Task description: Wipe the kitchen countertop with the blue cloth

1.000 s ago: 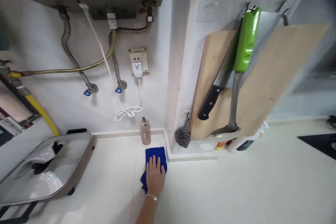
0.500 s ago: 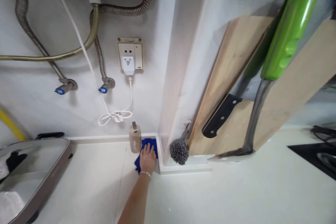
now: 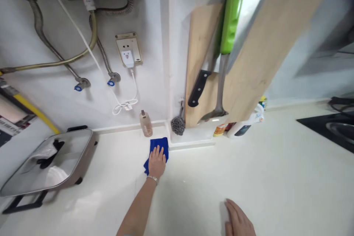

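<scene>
While the right hand (image 3: 240, 222) rests low at the near edge of view, partly cut off, its thumb stands a little off from the fingers; nothing seen in it. Counter (image 3: 193, 199) pale and glossy beneath. Farther in, the left hand (image 3: 157, 162), bracelet (image 3: 152, 179) at the wrist, lies palm down on the blue cloth (image 3: 159, 142); fingers laid out along it, not clamped as far as visible, the underside hidden. Cloth spread on the counter, folded in places, its right side close by the foot of the wall corner.

To the left, well apart from the hands: a pan (image 3: 83, 166) under a glass lid with a black handle. Just beyond the cloth, a small bottle (image 3: 146, 124) stands near the back wall. Right of it a steel scrubber (image 3: 178, 126) hangs on a hook. Boards (image 3: 250, 70) hang to the right, a black-handled knife (image 3: 199, 87) and a green-handled turner (image 3: 233, 16) in front; white bottle (image 3: 243, 129) partly hidden below. Back wall: socket (image 3: 135, 49) with plug in place, looped white cord (image 3: 128, 102), two blue-capped valves (image 3: 113, 79).
</scene>
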Demonstrator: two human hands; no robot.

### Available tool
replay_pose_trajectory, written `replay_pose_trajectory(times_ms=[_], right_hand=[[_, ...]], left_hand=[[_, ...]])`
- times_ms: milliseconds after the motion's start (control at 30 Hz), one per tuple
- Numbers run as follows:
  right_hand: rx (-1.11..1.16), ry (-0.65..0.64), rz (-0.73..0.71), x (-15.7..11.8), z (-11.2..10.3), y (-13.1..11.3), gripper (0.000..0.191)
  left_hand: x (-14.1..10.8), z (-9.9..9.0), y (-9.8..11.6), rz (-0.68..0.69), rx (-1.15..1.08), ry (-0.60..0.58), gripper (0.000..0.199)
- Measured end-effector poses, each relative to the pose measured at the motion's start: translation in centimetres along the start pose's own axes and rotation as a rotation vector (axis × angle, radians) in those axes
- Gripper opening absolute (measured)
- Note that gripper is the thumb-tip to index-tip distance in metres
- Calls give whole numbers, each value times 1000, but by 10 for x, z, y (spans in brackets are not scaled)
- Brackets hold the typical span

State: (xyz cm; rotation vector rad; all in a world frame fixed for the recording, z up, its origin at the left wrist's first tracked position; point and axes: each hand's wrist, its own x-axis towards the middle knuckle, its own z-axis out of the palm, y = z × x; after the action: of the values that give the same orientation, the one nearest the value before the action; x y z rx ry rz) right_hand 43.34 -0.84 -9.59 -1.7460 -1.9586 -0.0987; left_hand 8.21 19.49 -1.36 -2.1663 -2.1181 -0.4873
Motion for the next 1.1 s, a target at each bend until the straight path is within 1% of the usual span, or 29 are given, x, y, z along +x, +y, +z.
replay_pose_trajectory(times_ms=[67, 133, 200, 267, 367, 433, 500, 533, 600, 667, 733, 833, 933, 1033, 1100], right_hand=[[-8, 3, 8, 2, -4, -9, 49], [-10, -19, 23, 5, -11, -19, 49], [-16, -40, 38, 8, -19, -25, 49], [-31, -53, 51, 10, -25, -28, 50], [-41, -60, 53, 11, -30, -28, 50], [-21, -62, 39, 9, -32, -26, 50], [16, -64, 18, 6, -34, -22, 50], [36, -63, 12, 5, -35, -20, 51], [73, -65, 8, 2, -36, -17, 52], [108, -76, 5, 1, -39, -15, 53], [140, -97, 3, 0, -42, -16, 54], [165, -142, 20, -2, -50, -18, 56], [182, -174, 21, -5, -55, -16, 60], [209, -141, -5, -7, -56, -10, 63], [234, -121, -45, -8, -55, -4, 67]], left_hand=[[-26, -7, 13, 14, 16, -3, 49], [-49, -10, 32, 34, 12, -6, 49], [-71, -9, 57, 75, -31, -14, 49], [-93, -7, 87, 132, -108, -33, 49], [-131, -4, 134, 210, -232, -76, 51], [-157, -5, 161, 247, -297, -101, 53], [-182, -9, 178, 284, -342, -119, 54], [-194, -11, 182, 303, -357, -124, 54], [-216, -19, 181, 320, -370, -128, 54], [-240, -30, 169, 273, -358, -119, 54], [-265, -44, 151, 160, -323, -98, 54], [-303, -69, 118, -66, -234, -74, 54], [-337, -96, 84, -276, -130, -75, 52], [-366, -120, 57, -434, -50, -90, 50], [-383, -129, 48, -507, -15, -87, 49]])
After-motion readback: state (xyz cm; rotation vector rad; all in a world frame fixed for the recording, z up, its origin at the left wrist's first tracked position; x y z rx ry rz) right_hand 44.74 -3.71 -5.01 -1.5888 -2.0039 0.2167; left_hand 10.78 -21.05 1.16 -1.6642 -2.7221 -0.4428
